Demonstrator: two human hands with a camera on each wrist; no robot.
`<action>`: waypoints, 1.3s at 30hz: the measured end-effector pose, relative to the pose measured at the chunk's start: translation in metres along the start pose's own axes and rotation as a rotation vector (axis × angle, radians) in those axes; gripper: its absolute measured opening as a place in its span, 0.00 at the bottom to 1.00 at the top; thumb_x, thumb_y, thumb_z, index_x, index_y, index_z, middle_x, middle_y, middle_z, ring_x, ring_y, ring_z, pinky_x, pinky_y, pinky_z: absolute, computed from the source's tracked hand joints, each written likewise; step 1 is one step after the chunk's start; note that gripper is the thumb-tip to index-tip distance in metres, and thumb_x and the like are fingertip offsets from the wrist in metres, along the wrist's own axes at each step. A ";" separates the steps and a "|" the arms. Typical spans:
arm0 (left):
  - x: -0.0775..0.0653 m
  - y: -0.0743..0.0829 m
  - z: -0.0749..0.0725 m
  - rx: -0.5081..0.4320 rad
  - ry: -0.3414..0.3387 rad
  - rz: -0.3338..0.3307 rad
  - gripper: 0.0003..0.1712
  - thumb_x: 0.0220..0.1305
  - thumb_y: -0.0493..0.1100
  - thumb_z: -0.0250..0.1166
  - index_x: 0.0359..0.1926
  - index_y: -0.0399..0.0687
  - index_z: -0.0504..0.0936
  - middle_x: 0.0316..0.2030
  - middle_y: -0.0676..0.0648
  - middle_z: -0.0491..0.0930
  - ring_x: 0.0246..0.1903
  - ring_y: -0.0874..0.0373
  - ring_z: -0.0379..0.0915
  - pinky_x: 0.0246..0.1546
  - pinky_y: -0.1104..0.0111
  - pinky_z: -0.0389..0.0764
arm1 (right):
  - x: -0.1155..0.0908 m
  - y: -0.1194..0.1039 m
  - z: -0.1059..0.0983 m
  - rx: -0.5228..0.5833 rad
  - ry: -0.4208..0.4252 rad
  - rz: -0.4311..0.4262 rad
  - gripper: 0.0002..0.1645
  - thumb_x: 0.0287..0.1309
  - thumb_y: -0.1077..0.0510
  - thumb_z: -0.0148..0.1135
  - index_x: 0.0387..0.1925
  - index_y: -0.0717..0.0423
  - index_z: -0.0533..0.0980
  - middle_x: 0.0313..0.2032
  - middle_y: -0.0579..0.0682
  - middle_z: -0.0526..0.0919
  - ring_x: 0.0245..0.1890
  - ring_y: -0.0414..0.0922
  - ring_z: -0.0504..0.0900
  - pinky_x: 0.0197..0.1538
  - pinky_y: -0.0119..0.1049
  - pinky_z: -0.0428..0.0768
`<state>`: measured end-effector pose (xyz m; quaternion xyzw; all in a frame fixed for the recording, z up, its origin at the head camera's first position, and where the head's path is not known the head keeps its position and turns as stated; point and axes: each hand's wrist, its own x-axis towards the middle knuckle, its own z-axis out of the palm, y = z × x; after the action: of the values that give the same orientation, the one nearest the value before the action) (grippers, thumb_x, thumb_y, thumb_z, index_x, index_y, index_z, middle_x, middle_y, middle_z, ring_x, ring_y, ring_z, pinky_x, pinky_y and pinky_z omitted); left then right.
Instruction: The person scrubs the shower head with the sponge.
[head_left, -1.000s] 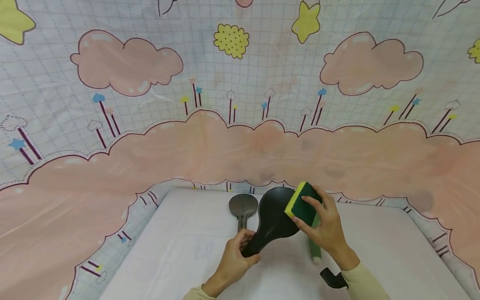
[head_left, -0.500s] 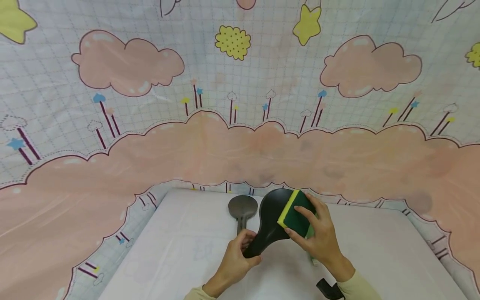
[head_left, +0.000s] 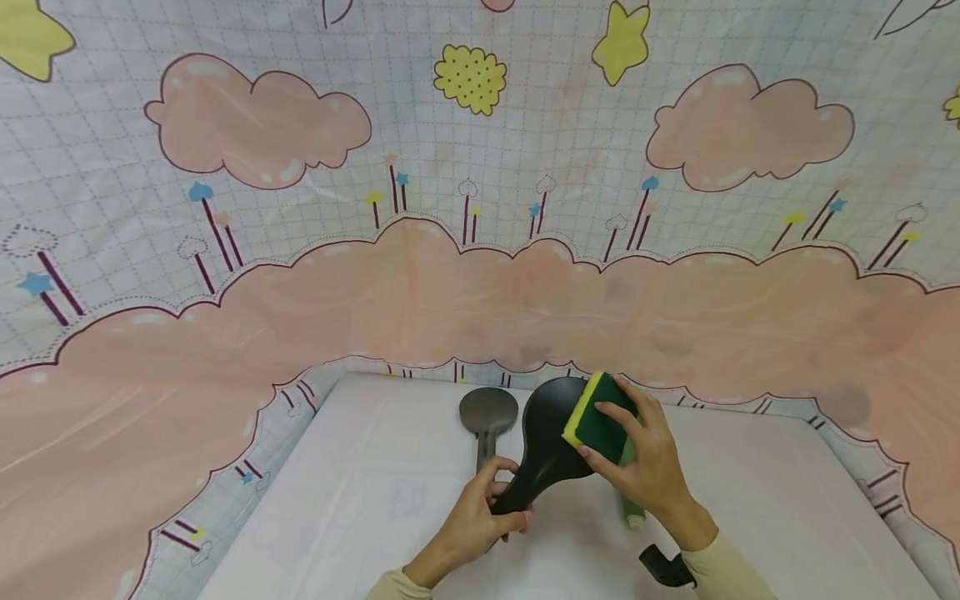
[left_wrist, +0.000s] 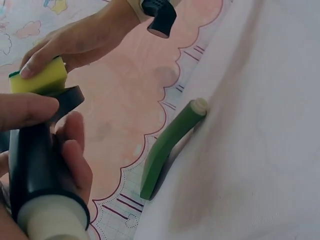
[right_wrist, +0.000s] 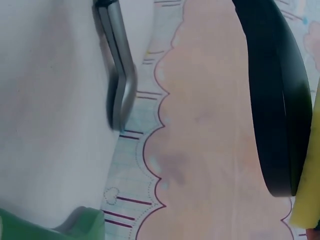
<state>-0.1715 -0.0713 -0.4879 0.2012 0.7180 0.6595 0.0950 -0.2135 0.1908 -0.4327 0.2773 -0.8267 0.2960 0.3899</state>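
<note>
Raised within half a second, the sponge (head_left: 598,431) the right hand (head_left: 651,458) pinches partly hides the utensil (head_left: 549,433) the left hand (head_left: 476,518) grips.

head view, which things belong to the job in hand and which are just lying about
In the job:
- black utensil, held in the left hand
- yellow-and-green sponge, held in the right hand

Lying about on the table:
- grey utensil
- green item with a pale tip
</note>
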 end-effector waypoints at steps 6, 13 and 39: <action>0.000 0.000 0.000 0.015 0.005 -0.005 0.30 0.56 0.34 0.70 0.58 0.46 0.68 0.33 0.31 0.83 0.18 0.64 0.74 0.19 0.76 0.74 | 0.004 0.008 -0.007 0.008 -0.025 0.092 0.39 0.33 0.58 0.81 0.54 0.50 0.78 0.67 0.59 0.68 0.63 0.55 0.69 0.48 0.42 0.84; 0.001 0.005 0.000 0.082 0.023 -0.001 0.30 0.54 0.36 0.71 0.57 0.47 0.71 0.34 0.35 0.85 0.21 0.67 0.73 0.21 0.74 0.74 | 0.005 0.010 -0.009 0.016 -0.010 0.099 0.39 0.32 0.59 0.81 0.54 0.49 0.79 0.67 0.58 0.69 0.63 0.56 0.69 0.44 0.52 0.85; -0.001 0.000 -0.008 0.033 -0.127 0.033 0.39 0.63 0.42 0.68 0.72 0.47 0.64 0.43 0.33 0.81 0.28 0.66 0.77 0.29 0.74 0.80 | 0.008 0.008 -0.019 -0.006 -0.038 0.060 0.39 0.31 0.57 0.81 0.52 0.51 0.78 0.66 0.59 0.69 0.62 0.57 0.69 0.44 0.58 0.83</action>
<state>-0.1742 -0.0789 -0.4872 0.2560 0.7178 0.6350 0.1263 -0.2142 0.2078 -0.4181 0.2569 -0.8428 0.2996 0.3659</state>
